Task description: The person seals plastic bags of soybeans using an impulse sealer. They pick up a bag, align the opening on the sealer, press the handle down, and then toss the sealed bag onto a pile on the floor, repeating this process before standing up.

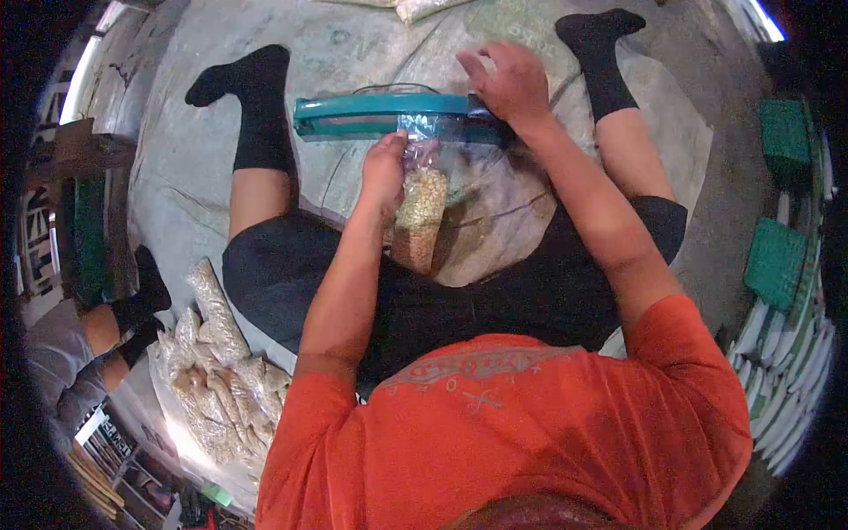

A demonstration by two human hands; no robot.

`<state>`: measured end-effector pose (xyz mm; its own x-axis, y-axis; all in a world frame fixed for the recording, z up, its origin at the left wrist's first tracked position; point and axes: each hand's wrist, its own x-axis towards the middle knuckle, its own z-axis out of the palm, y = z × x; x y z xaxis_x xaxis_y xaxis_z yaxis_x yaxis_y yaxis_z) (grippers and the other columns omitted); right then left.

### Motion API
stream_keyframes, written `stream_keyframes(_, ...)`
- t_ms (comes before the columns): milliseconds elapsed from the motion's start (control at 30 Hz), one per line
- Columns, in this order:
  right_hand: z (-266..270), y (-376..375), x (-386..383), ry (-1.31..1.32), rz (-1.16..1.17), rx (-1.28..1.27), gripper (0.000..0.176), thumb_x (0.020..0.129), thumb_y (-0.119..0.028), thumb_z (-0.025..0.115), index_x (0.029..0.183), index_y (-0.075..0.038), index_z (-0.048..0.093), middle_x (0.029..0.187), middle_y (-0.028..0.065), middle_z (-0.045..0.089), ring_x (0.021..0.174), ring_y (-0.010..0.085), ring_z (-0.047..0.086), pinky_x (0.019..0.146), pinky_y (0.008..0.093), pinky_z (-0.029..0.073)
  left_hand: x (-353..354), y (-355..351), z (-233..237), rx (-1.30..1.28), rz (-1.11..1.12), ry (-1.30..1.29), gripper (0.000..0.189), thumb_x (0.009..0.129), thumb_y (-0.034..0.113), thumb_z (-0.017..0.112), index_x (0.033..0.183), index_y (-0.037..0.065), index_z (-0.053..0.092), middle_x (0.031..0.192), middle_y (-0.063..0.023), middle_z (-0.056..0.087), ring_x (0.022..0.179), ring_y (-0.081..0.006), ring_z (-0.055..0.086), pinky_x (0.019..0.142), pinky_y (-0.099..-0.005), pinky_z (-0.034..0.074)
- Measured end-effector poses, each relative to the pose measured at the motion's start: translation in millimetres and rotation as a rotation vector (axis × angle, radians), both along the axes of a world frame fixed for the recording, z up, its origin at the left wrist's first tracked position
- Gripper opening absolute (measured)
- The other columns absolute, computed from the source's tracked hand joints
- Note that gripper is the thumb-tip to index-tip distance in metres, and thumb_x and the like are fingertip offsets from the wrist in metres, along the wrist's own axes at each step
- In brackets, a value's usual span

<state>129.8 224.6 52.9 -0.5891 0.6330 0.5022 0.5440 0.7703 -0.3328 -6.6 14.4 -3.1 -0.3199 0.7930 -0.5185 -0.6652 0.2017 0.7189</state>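
My left hand (pixel 385 168) is closed on the upper part of a clear plastic bag (pixel 422 201), thumb on top near the bag's neck. Pale round kernels or beans fill the lower part of the bag, which rests between my thighs. The flat top of the bag lies across a teal bag sealer (pixel 371 108), a long bar-shaped device set crosswise on the floor sheet. Over the dark right end of the sealer is my right hand (pixel 514 81), its fingers apart and slightly bent, with nothing in them.
A heap of filled clear bags (pixel 221 380) lies to my left. Another person's legs (pixel 106 340) show beyond it. Green baskets (pixel 774 263) stand at the far right, above stacked pale items (pixel 791 380). A grey sheet (pixel 353 53) covers the floor.
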Motion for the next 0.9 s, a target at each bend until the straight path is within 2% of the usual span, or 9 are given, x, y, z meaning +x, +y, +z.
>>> stream_keyframes(200,-2.4,5.9,2.0,0.044,0.060,0.122,0.043,0.094,-0.050,0.066,0.095,-0.008,0.072,0.093,0.0132,0.071,0.090,0.0354,0.068,0.081,0.0455,0.051,0.8,1.4,7.9,-0.008,0.001,0.078,0.034,0.109,0.025,0.045,0.112,-0.004,0.064,0.103,-0.0184,0.075,0.087,-0.0262,0.072,0.084,-0.0395,0.058)
stream_keyframes(267,-3.6,8.2,1.9,0.109,0.078,0.227,0.042,0.094,-0.050,0.066,0.099,-0.009,0.072,0.094,0.0122,0.071,0.091,0.0347,0.068,0.083,0.0446,0.050,1.0,-0.7,14.5,-0.043,0.026,-0.028,0.033,0.108,0.024,0.047,0.111,-0.004,0.064,0.103,-0.0190,0.074,0.087,-0.0265,0.072,0.084,-0.0393,0.058)
stream_keyframes(333,-12.9,14.4,0.1,0.131,0.080,0.215,0.044,0.093,-0.054,0.065,0.097,-0.010,0.071,0.097,0.0105,0.070,0.094,0.0333,0.066,0.086,0.0460,0.046,0.9,-0.2,20.0,-0.006,-0.001,0.133,0.031,0.107,0.022,0.049,0.109,-0.004,0.064,0.103,-0.0196,0.074,0.088,-0.0265,0.073,0.084,-0.0393,0.058)
stream_keyframes(500,1.6,2.5,3.7,0.171,0.044,0.314,0.047,0.092,-0.057,0.064,0.102,-0.012,0.071,0.109,0.0073,0.067,0.105,0.0300,0.062,0.096,0.0477,0.040,1.2,-0.9,10.4,-0.007,0.045,-0.029,0.028,0.105,0.021,0.052,0.108,-0.004,0.065,0.102,-0.0191,0.074,0.087,-0.0263,0.073,0.081,-0.0390,0.059)
stream_keyframes(567,21.5,-11.6,3.9,0.118,0.080,0.149,0.056,0.099,-0.055,0.057,0.116,-0.002,0.065,0.123,0.0203,0.061,0.116,0.0408,0.056,0.101,0.0523,0.038,0.4,-0.4,15.4,-0.009,0.053,-0.043,0.027,0.105,0.021,0.053,0.108,-0.003,0.065,0.102,-0.0190,0.074,0.087,-0.0263,0.073,0.080,-0.0389,0.059)
stream_keyframes(667,18.9,-11.1,-0.1,0.141,0.038,0.184,0.051,0.100,-0.051,0.057,0.106,-0.001,0.067,0.118,0.0200,0.063,0.113,0.0396,0.058,0.097,0.0517,0.041,2.0,-2.8,17.4,0.007,0.062,-0.078,0.026,0.104,0.020,0.054,0.108,-0.003,0.066,0.101,-0.0182,0.075,0.087,-0.0258,0.073,0.078,-0.0384,0.059)
stream_keyframes(800,20.0,-14.7,-4.0,0.113,0.040,0.181,0.051,0.098,-0.052,0.057,0.109,-0.002,0.066,0.124,0.0198,0.060,0.118,0.0404,0.055,0.100,0.0538,0.038,-1.5,-3.8,13.4,0.018,0.022,0.028,0.024,0.103,0.018,0.054,0.109,-0.002,0.066,0.102,-0.0171,0.075,0.088,-0.0249,0.073,0.077,-0.0381,0.059)
stream_keyframes(867,26.0,-15.8,-7.0,0.129,0.005,0.257,0.045,0.096,-0.045,0.059,0.100,-0.001,0.070,0.108,0.0212,0.066,0.104,0.0391,0.062,0.091,0.0510,0.046,-1.4,-4.9,12.6,0.027,0.010,0.044,0.024,0.103,0.018,0.054,0.109,-0.002,0.066,0.102,-0.0167,0.075,0.088,-0.0248,0.073,0.077,-0.0377,0.059)
stream_keyframes(900,21.3,-11.3,-6.1,0.137,0.007,0.271,0.045,0.096,-0.045,0.059,0.100,-0.001,0.070,0.108,0.0212,0.066,0.104,0.0391,0.062,0.091,0.0510,0.046,-0.8,-5.0,10.5,0.029,0.013,-0.009,0.024,0.103,0.018,0.055,0.109,-0.001,0.067,0.101,-0.0162,0.075,0.087,-0.0242,0.073,0.077,-0.0368,0.059)
